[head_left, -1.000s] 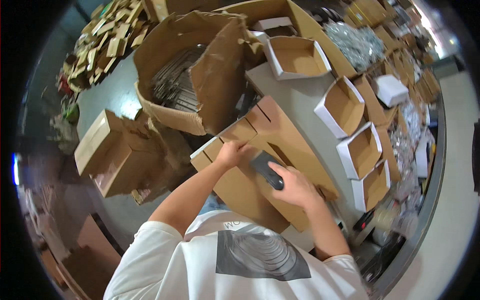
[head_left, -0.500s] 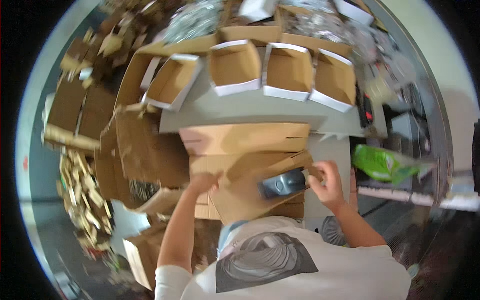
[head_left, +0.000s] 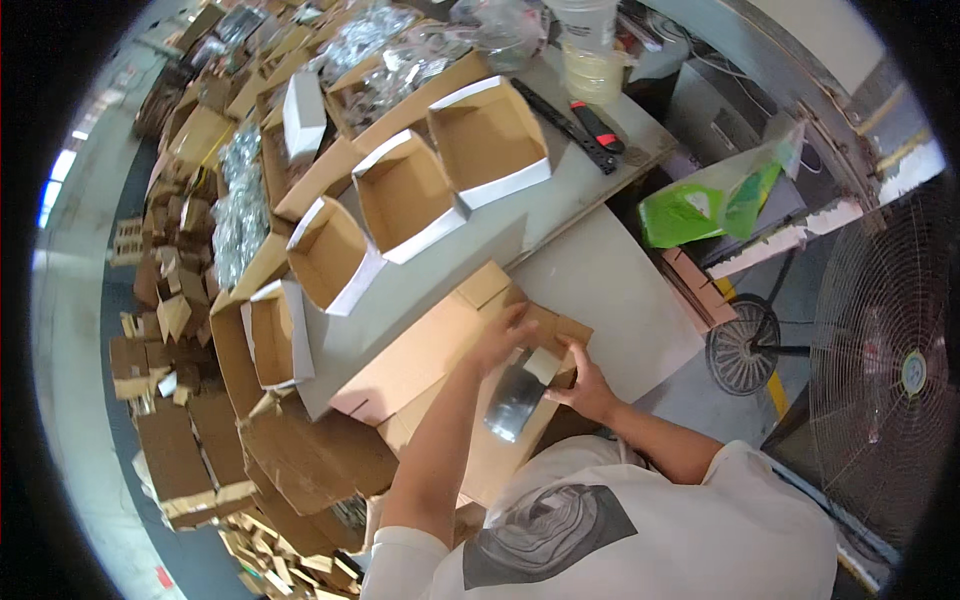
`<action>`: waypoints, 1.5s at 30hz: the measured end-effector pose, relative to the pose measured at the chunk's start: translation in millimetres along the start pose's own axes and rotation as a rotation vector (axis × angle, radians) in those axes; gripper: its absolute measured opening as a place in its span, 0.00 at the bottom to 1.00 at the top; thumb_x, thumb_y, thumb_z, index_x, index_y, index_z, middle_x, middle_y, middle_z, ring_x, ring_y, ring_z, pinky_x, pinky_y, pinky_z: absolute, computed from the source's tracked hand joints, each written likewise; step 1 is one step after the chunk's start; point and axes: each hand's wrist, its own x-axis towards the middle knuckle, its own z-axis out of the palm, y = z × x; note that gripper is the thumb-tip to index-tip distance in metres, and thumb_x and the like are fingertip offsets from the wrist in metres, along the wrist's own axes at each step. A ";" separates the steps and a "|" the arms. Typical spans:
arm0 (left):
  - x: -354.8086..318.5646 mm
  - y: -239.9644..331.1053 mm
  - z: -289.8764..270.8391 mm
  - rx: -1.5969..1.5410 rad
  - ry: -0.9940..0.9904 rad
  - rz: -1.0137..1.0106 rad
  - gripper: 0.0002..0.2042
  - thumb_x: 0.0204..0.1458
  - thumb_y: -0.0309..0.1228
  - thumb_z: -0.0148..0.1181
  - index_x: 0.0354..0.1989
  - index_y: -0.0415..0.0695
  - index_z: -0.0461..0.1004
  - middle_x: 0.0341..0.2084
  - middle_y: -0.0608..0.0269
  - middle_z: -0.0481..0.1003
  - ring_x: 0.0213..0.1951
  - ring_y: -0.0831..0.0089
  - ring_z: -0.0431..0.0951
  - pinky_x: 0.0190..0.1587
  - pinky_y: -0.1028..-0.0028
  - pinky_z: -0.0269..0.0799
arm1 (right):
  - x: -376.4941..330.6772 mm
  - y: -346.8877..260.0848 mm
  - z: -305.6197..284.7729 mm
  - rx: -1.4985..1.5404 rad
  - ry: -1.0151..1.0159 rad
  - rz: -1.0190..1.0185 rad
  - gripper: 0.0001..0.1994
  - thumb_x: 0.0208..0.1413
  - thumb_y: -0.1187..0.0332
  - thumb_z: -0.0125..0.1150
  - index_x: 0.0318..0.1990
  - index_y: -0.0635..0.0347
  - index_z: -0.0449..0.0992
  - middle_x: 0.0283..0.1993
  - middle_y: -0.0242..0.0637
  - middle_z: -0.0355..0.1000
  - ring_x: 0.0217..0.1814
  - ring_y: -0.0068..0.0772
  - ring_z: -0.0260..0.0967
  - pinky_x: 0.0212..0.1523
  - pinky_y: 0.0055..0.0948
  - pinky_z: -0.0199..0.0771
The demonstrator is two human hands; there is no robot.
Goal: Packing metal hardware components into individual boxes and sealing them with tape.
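A large creased cardboard sheet [head_left: 400,372] lies unfolded in front of me. Over it is a glossy dark grey object [head_left: 517,400], smooth and rounded, with a pale band by its upper end; its kind is unclear. A bent brown cardboard piece [head_left: 572,330] adjoins that end. My left hand [head_left: 495,342] reaches over the sheet beside the dark object, fingers stretched and slightly apart, touching the cardboard near the bent piece. My right hand [head_left: 588,388] grips the bent piece's right edge between thumb and fingers; its lower fingers are partly hidden.
Several open white-edged cardboard trays [head_left: 405,195] line the grey table [head_left: 590,200]. A red-and-black tool [head_left: 598,128] and black strip [head_left: 565,125] lie at its far end. A green bag [head_left: 690,212] and large fan [head_left: 890,370] are right; cartons [head_left: 200,440] are piled left.
My view has turned to the right, bringing the fan into sight. My left hand has moved from the sheet's left part to the bent cardboard, close to my right hand. The dark object now points lower.
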 end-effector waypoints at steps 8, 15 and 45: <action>11.9 24.5 -7.6 0.119 -0.077 -0.027 0.36 0.49 0.44 0.61 0.62 0.40 0.53 0.58 0.53 0.61 0.59 0.64 0.60 0.59 0.70 0.56 | 16.9 -20.6 -21.5 0.000 -0.301 -0.121 0.41 0.44 0.70 0.64 0.65 0.62 0.46 0.64 0.46 0.53 0.68 0.44 0.49 0.64 0.37 0.50; 14.6 -19.6 -3.2 0.013 -0.130 0.033 0.24 0.51 0.39 0.59 0.52 0.36 0.65 0.47 0.60 0.71 0.47 0.70 0.70 0.52 0.71 0.64 | 5.6 14.0 -7.6 -0.049 -0.022 -0.120 0.35 0.46 0.64 0.62 0.61 0.64 0.55 0.61 0.51 0.55 0.64 0.49 0.52 0.63 0.38 0.52; -6.8 -7.7 3.6 0.344 -0.035 0.215 0.10 0.38 0.29 0.66 0.30 0.40 0.77 0.28 0.56 0.76 0.34 0.64 0.76 0.38 0.71 0.71 | 18.5 -83.8 -39.3 -0.107 -0.279 -0.291 0.20 0.46 0.63 0.63 0.44 0.64 0.66 0.45 0.47 0.67 0.48 0.47 0.66 0.51 0.40 0.64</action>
